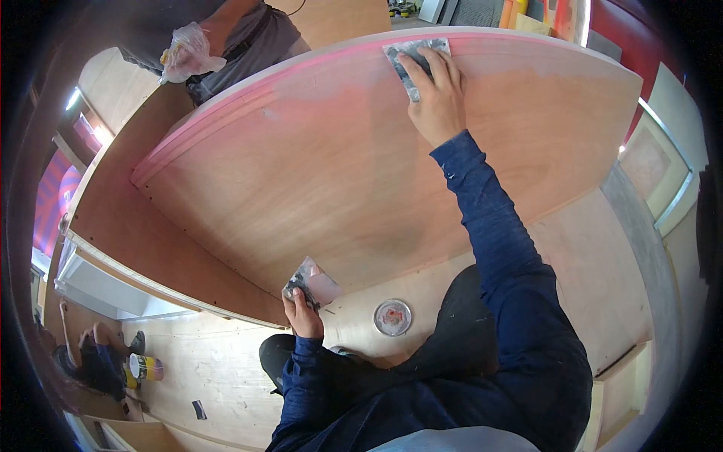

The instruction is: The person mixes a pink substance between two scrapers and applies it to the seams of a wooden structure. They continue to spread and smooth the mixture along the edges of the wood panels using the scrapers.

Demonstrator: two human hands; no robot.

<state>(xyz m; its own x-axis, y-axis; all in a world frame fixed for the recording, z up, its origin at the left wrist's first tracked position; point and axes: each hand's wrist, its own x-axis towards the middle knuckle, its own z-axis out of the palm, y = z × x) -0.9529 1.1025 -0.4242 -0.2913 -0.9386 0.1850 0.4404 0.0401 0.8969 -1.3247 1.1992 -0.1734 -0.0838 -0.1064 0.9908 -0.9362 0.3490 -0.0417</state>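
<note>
My right hand [438,98] presses a flat, grey-stained putty scraper [395,54] onto the pink-smeared upper edge of a curved plywood panel [361,173]. Its fingers lie spread over the blade. Lower down, my left hand [306,322] grips a second putty scraper [307,273] by its dark-smudged end, thumb on top. A lump of pale pink putty [324,288] sits on that blade. Pink filler [301,98] covers a band along the panel's top, and bare wood shows below it.
On the plywood floor before my knees lies a round tin lid [393,317] with reddish residue. Another person [256,38] stands beyond the panel, a plastic bag [188,56] in hand. A second person [90,354] crouches at lower left by a bucket [145,368]. A dark scrap [199,410] lies nearby.
</note>
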